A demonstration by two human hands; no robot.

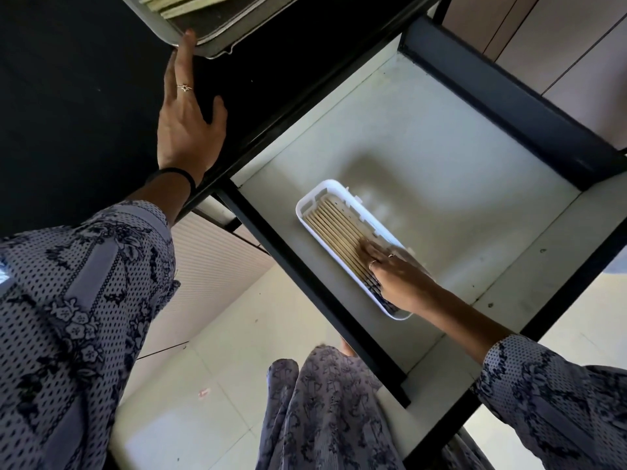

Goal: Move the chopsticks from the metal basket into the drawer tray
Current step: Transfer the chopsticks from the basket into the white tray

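While the left hand (pixel 190 130) lies flat and open on the black table (pixel 68 96), one fingertip touching the rim of the metal basket (pixel 217 45), the right hand (pixel 397 279) rests spread on chopsticks (pixel 336 232) lying side by side in the white tray (pixel 307 201). Fingers extended, blurred; nothing visibly gripped by either hand. The tray sits on the pale floor of the open drawer (pixel 424 147). More chopsticks (pixel 176 3) lie in the basket at the top edge.
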